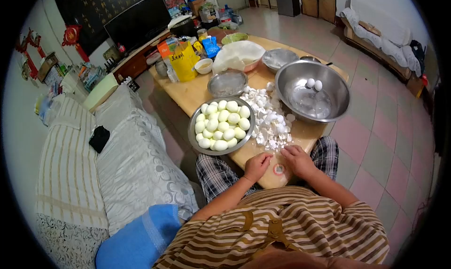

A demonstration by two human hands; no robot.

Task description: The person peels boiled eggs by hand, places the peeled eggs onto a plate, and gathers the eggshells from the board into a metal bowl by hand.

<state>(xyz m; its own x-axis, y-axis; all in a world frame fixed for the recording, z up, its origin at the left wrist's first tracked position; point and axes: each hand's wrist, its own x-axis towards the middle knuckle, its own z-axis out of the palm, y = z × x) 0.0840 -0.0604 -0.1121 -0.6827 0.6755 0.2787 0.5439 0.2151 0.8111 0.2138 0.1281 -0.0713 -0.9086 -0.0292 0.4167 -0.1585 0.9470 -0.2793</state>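
Observation:
My left hand is closed at the near edge of the table, its fingertips pressed together; whatever is in it, if anything, is hidden. Close by, my right hand rests on the tabletop with its fingers stretched out at the near edge of the eggshell pile. The shells are white and broken into many pieces. Left of them, a metal bowl is heaped with peeled boiled eggs. On the right stands a larger steel basin with two white eggs and some water in the bottom.
The wooden table also carries a metal dish, another metal bowl, a yellow bag and a small white bowl. A covered sofa stands at left, with a blue cushion nearby. Tiled floor lies at right.

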